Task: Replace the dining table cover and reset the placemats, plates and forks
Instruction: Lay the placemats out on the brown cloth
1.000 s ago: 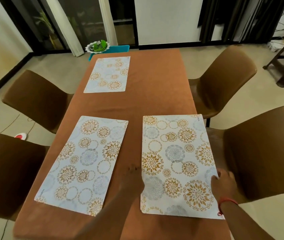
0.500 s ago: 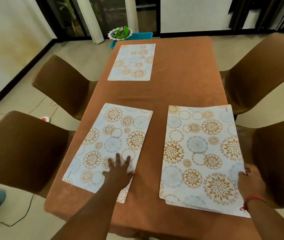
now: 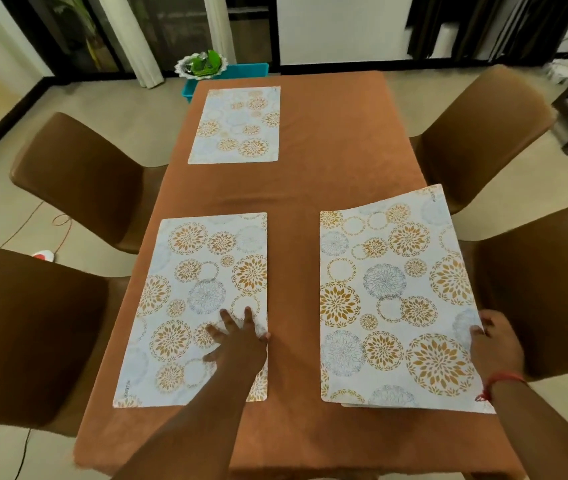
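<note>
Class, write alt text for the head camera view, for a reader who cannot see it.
A person's left hand presses flat on the near-left placemat while the right hand lifts the outer edge of the near-right placemat on an orange-covered table. A third placemat lies far left; brown chairs line both sides.

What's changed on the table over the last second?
The left hand moved off the near right placemat stack onto the near left placemat and squared it with the table edge. The right hand still grips the stack's right edge, whose far corner has lifted. The far placemat and orange table cover are unchanged.
</note>
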